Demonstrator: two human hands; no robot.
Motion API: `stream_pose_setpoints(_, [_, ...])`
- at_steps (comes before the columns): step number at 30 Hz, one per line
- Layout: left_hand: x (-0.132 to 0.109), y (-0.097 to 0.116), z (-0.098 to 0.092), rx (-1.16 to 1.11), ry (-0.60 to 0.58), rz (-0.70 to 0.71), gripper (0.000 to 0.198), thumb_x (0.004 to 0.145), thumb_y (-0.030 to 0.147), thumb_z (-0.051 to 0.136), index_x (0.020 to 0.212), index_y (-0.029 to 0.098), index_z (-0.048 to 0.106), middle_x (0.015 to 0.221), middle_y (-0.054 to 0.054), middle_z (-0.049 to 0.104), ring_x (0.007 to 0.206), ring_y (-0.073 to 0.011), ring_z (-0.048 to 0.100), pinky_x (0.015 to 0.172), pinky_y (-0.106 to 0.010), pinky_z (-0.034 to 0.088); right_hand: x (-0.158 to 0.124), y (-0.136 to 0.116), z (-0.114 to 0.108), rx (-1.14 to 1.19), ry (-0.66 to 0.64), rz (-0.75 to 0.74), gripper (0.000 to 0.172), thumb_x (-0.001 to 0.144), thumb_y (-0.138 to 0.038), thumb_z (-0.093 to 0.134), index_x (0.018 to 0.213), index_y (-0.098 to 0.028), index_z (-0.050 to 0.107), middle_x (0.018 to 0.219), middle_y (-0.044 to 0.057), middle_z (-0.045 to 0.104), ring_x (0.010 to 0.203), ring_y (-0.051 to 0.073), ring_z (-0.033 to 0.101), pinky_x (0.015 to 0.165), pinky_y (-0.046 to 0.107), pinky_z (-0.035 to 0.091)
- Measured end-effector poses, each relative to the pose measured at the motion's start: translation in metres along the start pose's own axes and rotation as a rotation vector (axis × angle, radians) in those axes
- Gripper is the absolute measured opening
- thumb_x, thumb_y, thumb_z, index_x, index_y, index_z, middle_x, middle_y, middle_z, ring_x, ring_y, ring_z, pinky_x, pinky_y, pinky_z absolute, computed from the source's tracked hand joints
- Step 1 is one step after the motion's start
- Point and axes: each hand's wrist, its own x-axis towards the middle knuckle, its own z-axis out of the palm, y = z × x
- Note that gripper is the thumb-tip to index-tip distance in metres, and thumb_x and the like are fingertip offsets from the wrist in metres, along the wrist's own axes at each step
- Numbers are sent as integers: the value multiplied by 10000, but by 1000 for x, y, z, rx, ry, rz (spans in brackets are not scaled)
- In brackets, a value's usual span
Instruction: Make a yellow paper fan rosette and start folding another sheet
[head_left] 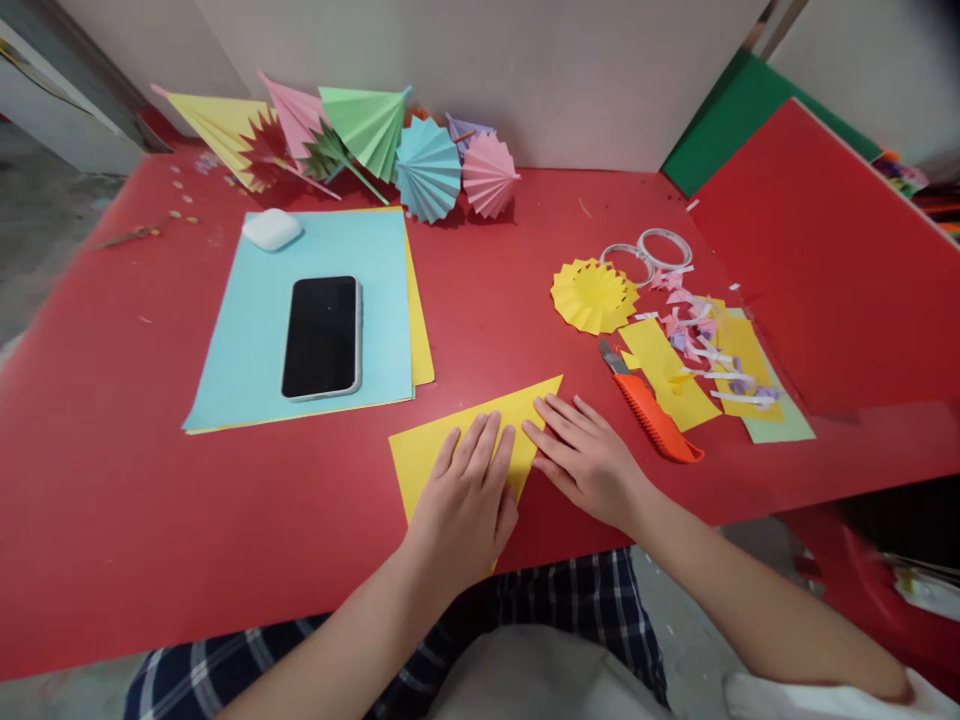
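A sheet of yellow paper (pixel 418 452), folded into a triangle, lies near the front edge of the red table (pixel 135 480). My left hand (pixel 466 498) rests flat on its middle, fingers stretched out and covering part of it. At the paper's right edge, close to the upper right corner, my right hand (pixel 589 462) lies with fingers extended and the tips touching the yellow sheet. Neither hand grips anything. To the right of my right hand is an orange utility knife (pixel 652 410) with its blade out. Behind the knife sits a pleated yellow paper ring (pixel 594 297).
Light-blue paper sheets (pixel 367 250) carry a black phone (pixel 322 337) and a white case (pixel 272 230) on the left. Folded paper umbrellas (pixel 367 125) stand along the wall. Tape rolls (pixel 664 248), yellow scraps (pixel 675 385) and a red board (pixel 832 270) are at right.
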Motion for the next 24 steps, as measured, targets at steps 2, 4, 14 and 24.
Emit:
stream_pose_setpoints(2, [0,0,0,0,-1,-1,537,875,300,328,1372,105,262,1445,-124,251,1337,-276,203,1078,-447,227,0,0,0,-6,4,0,365,879,-282,429,1215,-176,527,1315,103,475,1259,234,376,1043,434,302])
stream_pose_setpoints(4, [0,0,0,-2,-6,-1,541,876,305,324,1374,104,256,1446,-125,247,1340,-273,196,1081,-448,221,0,0,0,-10,5,1,362,880,-279,427,1212,-178,530,1309,100,482,1254,232,384,1042,433,304])
stream_pose_setpoints(14, [-1,-1,0,-6,-12,4,534,875,299,323,1367,100,273,1444,-121,255,1340,-269,198,1078,-441,226,0,0,0,-22,11,-4,360,882,-279,425,1205,-168,537,1301,94,490,1241,230,402,1039,426,313])
stream_pose_setpoints(24, [0,0,1,-3,-16,-6,540,874,315,330,1365,98,277,1440,-128,265,1332,-276,220,1073,-446,230,2,3,2,-56,123,122,318,869,-287,462,1132,-168,595,1234,75,556,1191,240,459,1001,438,372])
